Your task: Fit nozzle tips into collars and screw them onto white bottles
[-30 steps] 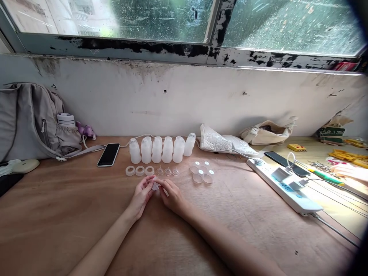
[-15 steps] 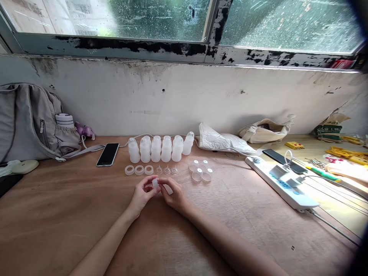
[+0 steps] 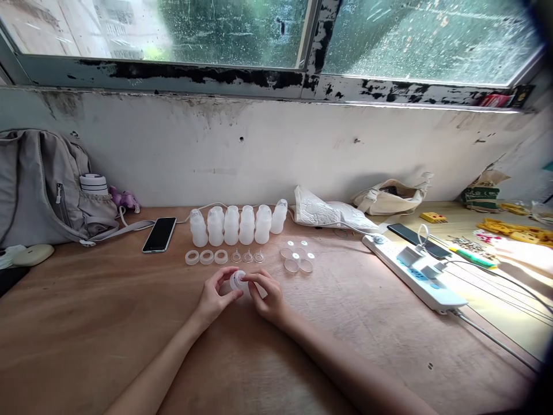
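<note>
Both my hands meet at the middle of the wooden table point(image 3: 108, 323). My left hand point(image 3: 215, 298) and my right hand point(image 3: 268, 295) pinch a small translucent white plastic ring cap point(image 3: 237, 280) between their fingertips. Just behind the hands lie three white rings point(image 3: 206, 257), three small clear teats point(image 3: 247, 256) and a cluster of clear round discs point(image 3: 296, 258). Further back stands a row of several small translucent white bottles point(image 3: 235, 225).
A black phone point(image 3: 159, 234) lies left of the bottles, a grey backpack point(image 3: 43, 187) beyond it. A white power strip point(image 3: 412, 274) with plugs and cables runs along the right, near a second phone point(image 3: 413, 240), crumpled white bags point(image 3: 330, 214) and yellow parts point(image 3: 514, 230).
My hands have drawn slightly toward me, and the ring cap between the fingertips has turned so its round face shows more. The view has shifted a little to the right.
</note>
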### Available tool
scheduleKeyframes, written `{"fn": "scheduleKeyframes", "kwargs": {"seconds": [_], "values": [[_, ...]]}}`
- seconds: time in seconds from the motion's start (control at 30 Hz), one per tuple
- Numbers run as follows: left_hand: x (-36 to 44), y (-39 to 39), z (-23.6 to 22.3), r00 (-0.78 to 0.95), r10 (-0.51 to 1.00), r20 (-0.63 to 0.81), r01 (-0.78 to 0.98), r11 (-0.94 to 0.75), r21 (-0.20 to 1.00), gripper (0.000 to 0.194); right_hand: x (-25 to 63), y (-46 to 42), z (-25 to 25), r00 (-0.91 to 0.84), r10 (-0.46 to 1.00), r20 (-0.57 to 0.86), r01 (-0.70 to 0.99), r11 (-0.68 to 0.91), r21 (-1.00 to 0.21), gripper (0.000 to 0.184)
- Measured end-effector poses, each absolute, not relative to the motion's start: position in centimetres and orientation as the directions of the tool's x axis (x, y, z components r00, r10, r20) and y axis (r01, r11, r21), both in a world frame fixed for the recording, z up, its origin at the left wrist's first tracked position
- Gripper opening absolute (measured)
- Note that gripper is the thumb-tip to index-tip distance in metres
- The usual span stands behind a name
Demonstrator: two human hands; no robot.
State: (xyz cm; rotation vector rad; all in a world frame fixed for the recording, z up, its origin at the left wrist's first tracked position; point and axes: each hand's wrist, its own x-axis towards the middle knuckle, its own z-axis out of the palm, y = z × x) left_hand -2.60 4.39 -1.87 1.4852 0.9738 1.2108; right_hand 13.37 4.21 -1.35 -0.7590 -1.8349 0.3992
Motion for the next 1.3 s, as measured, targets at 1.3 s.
{"fn": "scheduleKeyframes", "kwargs": {"seconds": [1.3], "values": [[0.0, 1.7, -1.0, 0.214, 0.960, 0.181, 0.115, -0.208, 0.971, 0.033, 15.3, 2.7, -0.2, -0.155, 0.978, 0.138, 0.172, 0.164, -0.971, 0.027]]}}
